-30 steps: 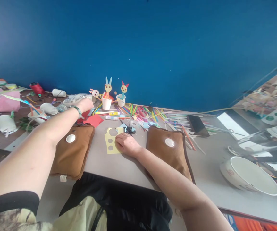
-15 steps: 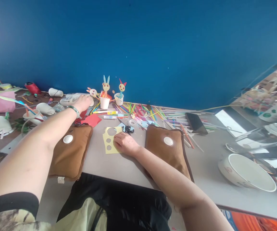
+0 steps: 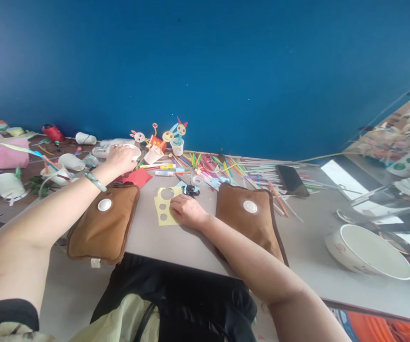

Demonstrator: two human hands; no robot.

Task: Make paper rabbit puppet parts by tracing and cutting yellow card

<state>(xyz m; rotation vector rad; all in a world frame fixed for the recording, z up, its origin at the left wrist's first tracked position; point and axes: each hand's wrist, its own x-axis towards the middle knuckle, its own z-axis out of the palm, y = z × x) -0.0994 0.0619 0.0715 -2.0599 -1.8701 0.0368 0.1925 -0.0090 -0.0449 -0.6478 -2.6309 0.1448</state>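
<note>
The table (image 3: 176, 247) carried everything, and the yellow sheet (image 3: 171, 220) lay near its front edge, presumably for easy reach. The left cushion (image 3: 101, 232) and the right cushion (image 3: 262, 228) flanked the sheet, perhaps as rests for the arms; the right forearm passed over the second. The basin (image 3: 343, 254) stood well to the sheet's right, probably kept out of the way. The right hand (image 3: 189, 211) rested on the sheet's right edge, seemingly steadying it; its fingers were curled, and I could not tell whether they pinched anything. Beyond the sheet and to its left, the left hand (image 3: 120, 159) was clamped on a white cup (image 3: 135, 151), likely to control it by its wall. Straight beyond the sheet, another cup (image 3: 153, 156) sat tilted, its paper figure leaning right, so it looked poorly balanced.

Counted by size: two cushions flanked the sheet; one basin and one phone (image 3: 292, 180) lay to its right; three paper-faced figures (image 3: 181, 129) showed beyond it, along with straws (image 3: 222, 166) too heaped to number; three round holes (image 3: 167, 193) showed within it.
</note>
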